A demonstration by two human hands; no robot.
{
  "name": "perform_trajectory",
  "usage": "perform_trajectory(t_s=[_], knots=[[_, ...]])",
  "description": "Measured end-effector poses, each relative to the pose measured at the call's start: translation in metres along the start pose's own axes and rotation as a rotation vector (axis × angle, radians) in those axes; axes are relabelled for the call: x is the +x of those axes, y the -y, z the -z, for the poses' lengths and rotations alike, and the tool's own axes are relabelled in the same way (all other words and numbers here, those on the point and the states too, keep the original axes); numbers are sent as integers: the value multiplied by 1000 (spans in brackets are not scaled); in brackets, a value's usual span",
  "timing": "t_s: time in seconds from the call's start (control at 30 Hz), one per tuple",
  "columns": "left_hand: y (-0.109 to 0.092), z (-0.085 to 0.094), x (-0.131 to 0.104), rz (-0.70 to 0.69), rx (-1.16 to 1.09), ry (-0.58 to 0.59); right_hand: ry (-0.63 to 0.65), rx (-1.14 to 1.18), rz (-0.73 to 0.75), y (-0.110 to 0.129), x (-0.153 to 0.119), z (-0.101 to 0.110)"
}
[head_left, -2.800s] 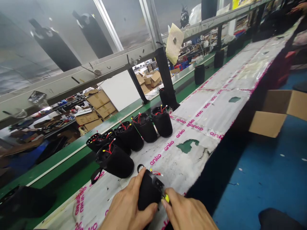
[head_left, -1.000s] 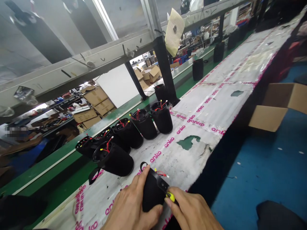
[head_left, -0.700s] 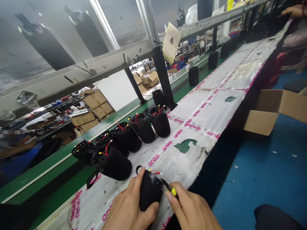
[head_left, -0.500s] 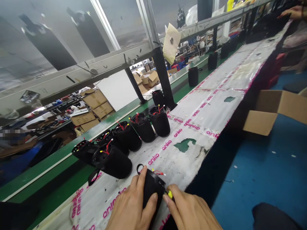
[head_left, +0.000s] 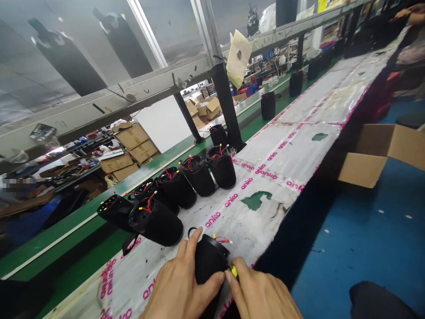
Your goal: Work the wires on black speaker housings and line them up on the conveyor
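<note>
My left hand (head_left: 181,281) is wrapped around a black fabric-covered cylinder (head_left: 208,261), a speaker-like housing with a loop strap, tilted on the covered bench. Red wires with small yellow and white connectors (head_left: 222,239) stick out of its top end. My right hand (head_left: 260,288) pinches a small tool with a yellow part (head_left: 234,271) against the right side of the rim. The tool's tip and most of its body are hidden by my fingers. Beyond my left hand stand several similar housings (head_left: 159,223), also with wires at their open tops.
White sheeting printed in pink (head_left: 245,230) covers the bench and is torn in places. A green conveyor (head_left: 83,239) runs along its left side, with a black post (head_left: 227,106) beside it. An open carton (head_left: 363,170) is on the right. Another person's hand (head_left: 416,15) shows far off.
The held housing has turned slightly within my left hand, and its rim shows more. My left thumb has shifted right, closer to my right fingers. The right hand stays at the rim.
</note>
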State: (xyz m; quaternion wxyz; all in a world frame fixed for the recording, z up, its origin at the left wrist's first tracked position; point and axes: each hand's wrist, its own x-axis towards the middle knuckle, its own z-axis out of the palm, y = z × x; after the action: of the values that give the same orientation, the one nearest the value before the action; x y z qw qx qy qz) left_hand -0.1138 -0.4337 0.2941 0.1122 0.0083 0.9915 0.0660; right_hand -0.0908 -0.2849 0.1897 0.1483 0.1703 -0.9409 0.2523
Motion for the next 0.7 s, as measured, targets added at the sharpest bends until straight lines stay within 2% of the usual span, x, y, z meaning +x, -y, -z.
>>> perform_trajectory(t_s=[0.13,0.33,0.5,0.7], knots=[[3,3,3,20,-89,8,4,-13,-12,3,2,-3],[15,1,7,1,-218,147,68,-37,-42,3,7,3],[10,-8,6,12,-218,103,126,-50,-46,1,13,16],[0,-15,3,34,-104,-36,322,-46,-140,5,24,30]])
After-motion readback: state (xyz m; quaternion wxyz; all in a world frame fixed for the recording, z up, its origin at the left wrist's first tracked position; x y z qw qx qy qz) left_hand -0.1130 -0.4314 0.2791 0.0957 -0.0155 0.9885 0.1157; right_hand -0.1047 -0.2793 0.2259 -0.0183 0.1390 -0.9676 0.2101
